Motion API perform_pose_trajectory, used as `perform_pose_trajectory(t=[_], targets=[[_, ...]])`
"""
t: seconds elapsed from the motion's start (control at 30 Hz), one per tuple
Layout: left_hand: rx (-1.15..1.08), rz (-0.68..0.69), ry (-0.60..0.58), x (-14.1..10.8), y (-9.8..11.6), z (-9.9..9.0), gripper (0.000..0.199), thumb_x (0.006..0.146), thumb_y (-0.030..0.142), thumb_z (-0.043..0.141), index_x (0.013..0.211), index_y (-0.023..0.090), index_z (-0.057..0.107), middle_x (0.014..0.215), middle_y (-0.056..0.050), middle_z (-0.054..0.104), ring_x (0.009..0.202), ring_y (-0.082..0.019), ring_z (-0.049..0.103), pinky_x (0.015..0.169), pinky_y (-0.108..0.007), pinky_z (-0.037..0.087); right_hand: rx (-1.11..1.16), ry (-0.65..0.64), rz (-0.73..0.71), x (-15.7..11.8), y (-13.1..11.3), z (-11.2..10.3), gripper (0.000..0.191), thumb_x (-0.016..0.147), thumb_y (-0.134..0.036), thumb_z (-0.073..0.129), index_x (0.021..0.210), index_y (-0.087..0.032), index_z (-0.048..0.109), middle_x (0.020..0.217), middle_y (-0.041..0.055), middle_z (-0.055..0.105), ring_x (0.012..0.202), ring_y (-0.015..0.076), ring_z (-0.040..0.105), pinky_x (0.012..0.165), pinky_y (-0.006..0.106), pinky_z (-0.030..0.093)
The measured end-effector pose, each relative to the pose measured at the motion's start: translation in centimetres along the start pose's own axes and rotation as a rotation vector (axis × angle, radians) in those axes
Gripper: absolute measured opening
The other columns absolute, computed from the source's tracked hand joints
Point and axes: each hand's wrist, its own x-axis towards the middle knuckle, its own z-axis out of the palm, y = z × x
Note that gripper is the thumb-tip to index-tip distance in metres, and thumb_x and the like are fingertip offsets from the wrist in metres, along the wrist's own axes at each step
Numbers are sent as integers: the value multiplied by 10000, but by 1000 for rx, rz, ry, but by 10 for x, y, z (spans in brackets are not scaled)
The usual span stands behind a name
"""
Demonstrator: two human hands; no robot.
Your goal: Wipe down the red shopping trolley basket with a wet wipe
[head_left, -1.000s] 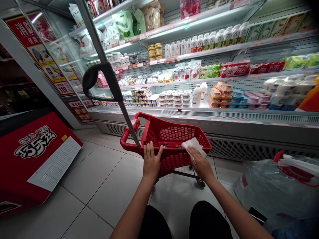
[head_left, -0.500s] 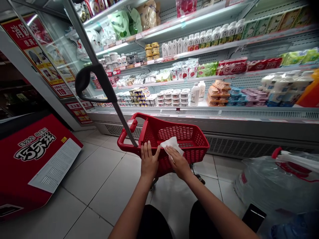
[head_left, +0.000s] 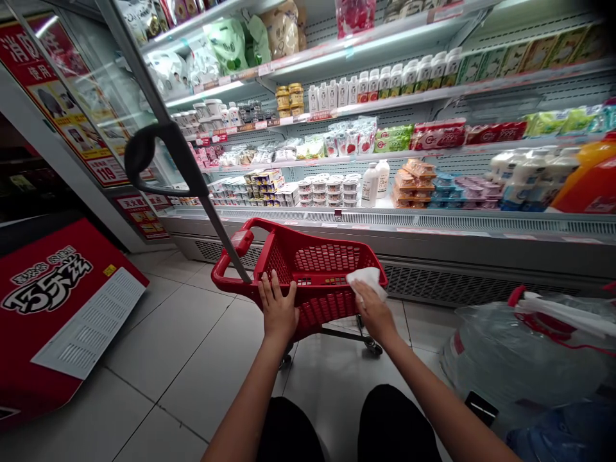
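A red plastic shopping basket cart [head_left: 327,307] stands in front of me on small wheels, its long grey handle [head_left: 163,122] rising to the upper left. My left hand [head_left: 280,312] rests with spread fingers on the near side of the basket, close to the handle's base. At the basket's right end, my right hand [head_left: 375,313] presses a white cloth [head_left: 368,280] against the near rim. Part of the cloth is hidden under its fingers.
A refrigerated shelf unit [head_left: 433,224] with dairy goods runs behind the cart. On the right are large wrapped water bottles [head_left: 524,346] and a dark phone [head_left: 481,408]. A red freezer [head_left: 110,256] stands at the left on the tiled floor.
My right hand has slid to the right along the basket rim with the white cloth. My left hand stays on the basket's side. The whole view has shifted slightly.
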Motion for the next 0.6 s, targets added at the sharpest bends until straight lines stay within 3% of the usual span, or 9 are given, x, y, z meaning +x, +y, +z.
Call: perform_pose_trajectory(t=[0.13,0.23,0.3,0.37,0.5,0.6], targets=[[21,21,-10,-2,-5,-2,761,654,169,804,1388,234,612,1743,-127,47,1565,-501,31,1216,-738,185,102,-100,-195,14,-78,31,521,1054,-247,344,1564,-248,448,1560,38,519,1480,211,427,1207,449,409],[36,45,-13,-4,-13,-4,769,655,150,780,1399,247,609,1743,-109,67,1568,-494,48,1211,-741,198,133,-139,-266,17,-95,33,529,1052,-228,349,1574,-267,428,1579,25,495,1484,203,421,1193,438,429],[40,57,-18,-5,-19,-6,760,660,142,766,1397,247,612,1742,-103,79,1570,-488,49,1213,-738,198,118,-137,-265,15,-76,25,516,1055,-242,349,1559,-276,453,1559,25,520,1469,208,444,1189,450,435],[41,62,-22,-6,-25,-7,750,665,136,757,1393,244,615,1741,-102,87,1573,-481,54,1219,-729,198,84,-112,-221,9,-39,11,500,1057,-266,343,1534,-272,493,1532,29,551,1454,214,466,1195,462,428],[35,27,-2,-6,-30,-6,713,663,149,770,1358,236,636,1743,-103,64,1573,-481,47,1226,-715,193,-30,-30,5,-5,40,-20,496,1065,-353,310,1466,-227,574,1482,67,601,1421,252,507,1177,503,442],[23,-20,5,-6,-19,2,704,648,164,794,1335,210,647,1743,-122,37,1570,-489,37,1241,-691,175,-86,-2,84,-9,56,-23,514,1068,-372,285,1456,-210,582,1476,83,605,1431,269,494,1175,522,437]])
